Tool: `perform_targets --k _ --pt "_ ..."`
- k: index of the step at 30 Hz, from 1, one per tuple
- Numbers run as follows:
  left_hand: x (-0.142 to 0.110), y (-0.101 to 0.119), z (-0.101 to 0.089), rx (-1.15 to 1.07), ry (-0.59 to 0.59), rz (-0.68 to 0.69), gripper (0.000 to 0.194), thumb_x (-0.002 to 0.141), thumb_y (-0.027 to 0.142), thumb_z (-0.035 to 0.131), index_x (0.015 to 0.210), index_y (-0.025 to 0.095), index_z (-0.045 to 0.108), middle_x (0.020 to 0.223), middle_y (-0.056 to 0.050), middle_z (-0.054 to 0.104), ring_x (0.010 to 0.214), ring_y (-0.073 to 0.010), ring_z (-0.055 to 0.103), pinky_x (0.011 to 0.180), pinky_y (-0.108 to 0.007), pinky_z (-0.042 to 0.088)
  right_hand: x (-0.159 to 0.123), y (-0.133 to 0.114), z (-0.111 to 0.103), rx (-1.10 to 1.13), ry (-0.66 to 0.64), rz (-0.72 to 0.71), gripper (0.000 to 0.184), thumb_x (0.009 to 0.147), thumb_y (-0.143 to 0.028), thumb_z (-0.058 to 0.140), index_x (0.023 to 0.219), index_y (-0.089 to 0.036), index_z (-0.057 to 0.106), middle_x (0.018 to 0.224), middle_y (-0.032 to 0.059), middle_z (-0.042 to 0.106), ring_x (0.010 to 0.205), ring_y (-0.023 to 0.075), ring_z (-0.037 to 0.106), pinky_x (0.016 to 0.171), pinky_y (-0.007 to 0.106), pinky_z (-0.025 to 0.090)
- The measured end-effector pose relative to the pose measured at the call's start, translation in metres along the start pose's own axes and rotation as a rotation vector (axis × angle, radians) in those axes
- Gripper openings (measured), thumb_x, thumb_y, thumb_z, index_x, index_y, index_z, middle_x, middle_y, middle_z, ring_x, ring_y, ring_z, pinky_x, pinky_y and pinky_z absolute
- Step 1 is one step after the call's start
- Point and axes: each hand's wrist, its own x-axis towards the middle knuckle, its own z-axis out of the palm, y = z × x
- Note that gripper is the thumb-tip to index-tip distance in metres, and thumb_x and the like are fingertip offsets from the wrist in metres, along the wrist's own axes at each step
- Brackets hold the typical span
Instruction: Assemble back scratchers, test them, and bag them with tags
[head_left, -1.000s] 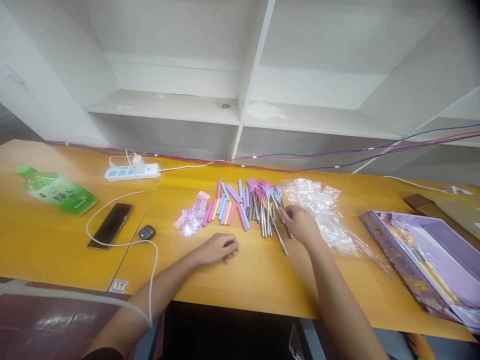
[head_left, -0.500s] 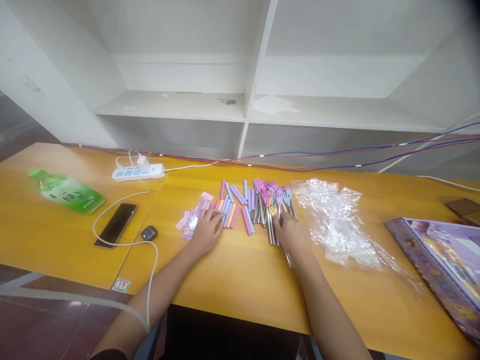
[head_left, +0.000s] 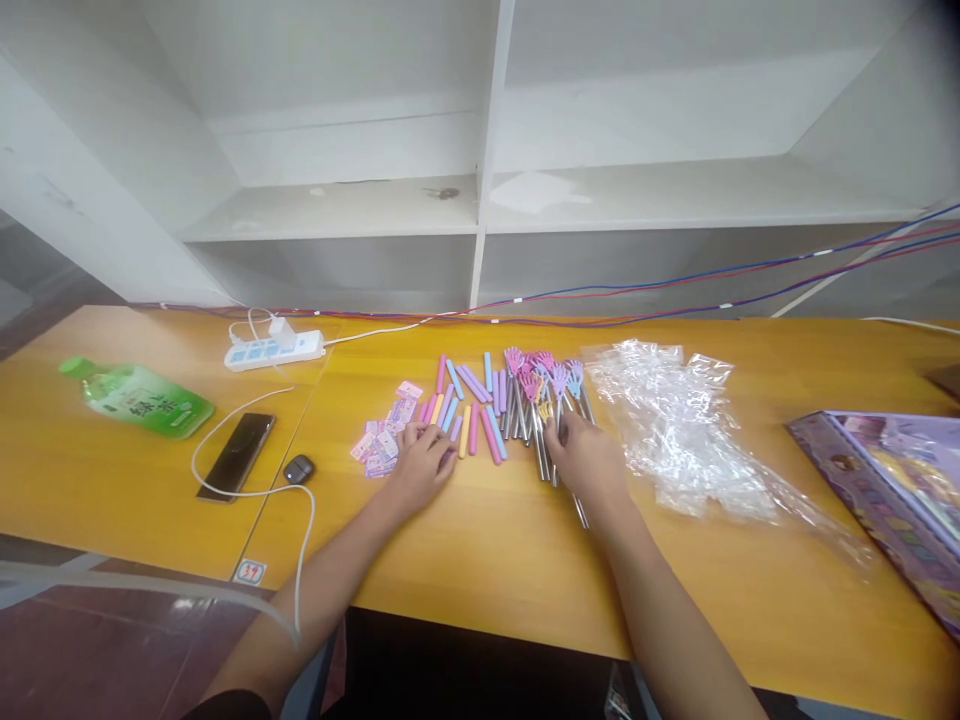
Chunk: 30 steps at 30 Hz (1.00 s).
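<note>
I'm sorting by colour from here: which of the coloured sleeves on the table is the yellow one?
The yellow sleeve lies just right of the left hand, among the pink, blue and purple ones; it is the only yellow one showing.

Glossy wooden table (head_left: 487, 560); shiny metal rods (head_left: 541, 450); crinkly clear bags (head_left: 675, 430), seemingly plastic.

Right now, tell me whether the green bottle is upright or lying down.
Lying down: the green bottle rests on its side on the table, cap toward the left.

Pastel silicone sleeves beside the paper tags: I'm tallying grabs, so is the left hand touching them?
Touching: in the head view the left hand has its fingertips lying on the pastel silicone sleeves.
</note>
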Motion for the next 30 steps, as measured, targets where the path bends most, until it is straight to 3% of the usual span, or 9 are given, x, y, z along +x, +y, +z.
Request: perform_targets --k 4,8,10,14,17,22,26,30 --pt "-0.002 0.003 0.001 0.100 -0.031 0.019 0.018 0.096 0.031 0.067 0.111 0.024 0.072 0.109 -0.009 0.069 0.110 -0.0326 0.049 0.091 -0.047 0.040 -0.002 -0.002 0.003 0.105 0.044 -0.026 0.034 0.100 -0.041 0.048 0.072 -0.023 0.046 0.067 0.0037 0.059 0.056 0.0168 0.043 0.058 0.032 0.023" --pt "-0.003 0.006 0.004 0.200 -0.036 0.067 0.052 0.097 0.024 0.061 0.148 0.022 0.053 0.113 -0.012 0.069 0.105 -0.0322 0.052 0.089 -0.046 0.042 -0.005 -0.005 0.006 0.201 0.053 -0.058 0.034 0.098 -0.042 0.049 0.070 -0.024 0.040 0.064 0.0013 0.054 0.054 0.0158 0.041 0.058 0.031 0.024" --pt "-0.004 0.006 0.006 0.206 -0.010 0.064 0.060 0.094 0.018 0.058 0.154 0.018 0.046 0.116 -0.014 0.069 0.104 -0.0325 0.053 0.088 -0.047 0.043 -0.006 -0.008 0.006 0.234 0.056 -0.072 0.035 0.098 -0.043 0.049 0.070 -0.024 0.038 0.063 0.0005 0.052 0.054 0.0155 0.040 0.058 0.032 0.024" --pt "-0.007 0.001 0.009 0.113 0.051 0.024 0.063 0.085 0.009 0.058 0.147 0.009 0.049 0.112 -0.015 0.070 0.101 -0.0333 0.053 0.087 -0.048 0.047 -0.007 -0.010 0.006 0.299 0.075 -0.092 0.037 0.098 -0.043 0.049 0.069 -0.025 0.035 0.060 -0.0011 0.047 0.053 0.0149 0.037 0.058 0.032 0.024" --pt "-0.010 -0.001 0.007 -0.052 0.056 0.015 0.053 0.087 0.007 0.053 0.140 0.013 0.056 0.108 -0.012 0.071 0.100 -0.0302 0.055 0.087 -0.044 0.049 -0.008 -0.010 0.007 0.438 0.079 -0.067 0.043 0.098 -0.047 0.052 0.067 -0.024 0.033 0.057 -0.0030 0.042 0.054 0.0144 0.037 0.057 0.031 0.026" --pt "-0.013 0.002 -0.003 -0.323 0.008 -0.032 0.030 0.108 0.026 0.041 0.121 0.020 0.068 0.096 -0.007 0.069 0.095 -0.0245 0.059 0.082 -0.037 0.049 -0.009 -0.012 0.011 1.050 -0.049 0.110 0.043 0.095 -0.061 0.063 0.077 -0.025 0.047 0.057 -0.0071 0.039 0.051 0.0118 0.035 0.049 0.026 0.027" --pt "-0.011 0.003 -0.007 -0.427 -0.034 0.007 0.036 0.112 0.038 0.037 0.122 0.022 0.068 0.101 -0.007 0.068 0.097 -0.0224 0.062 0.088 -0.036 0.049 -0.008 -0.017 0.012 1.464 -0.137 0.226 0.040 0.090 -0.061 0.072 0.087 -0.025 0.055 0.055 -0.0085 0.045 0.043 0.0082 0.032 0.040 0.023 0.023" --pt "-0.011 0.000 -0.004 -0.438 -0.059 0.026 0.034 0.112 0.040 0.040 0.126 0.023 0.066 0.106 -0.007 0.068 0.100 -0.0218 0.064 0.091 -0.035 0.049 -0.008 -0.019 0.015 1.566 -0.157 0.207 0.039 0.090 -0.061 0.074 0.091 -0.024 0.062 0.062 -0.0047 0.058 0.042 0.0069 0.040 0.037 0.020 0.028"
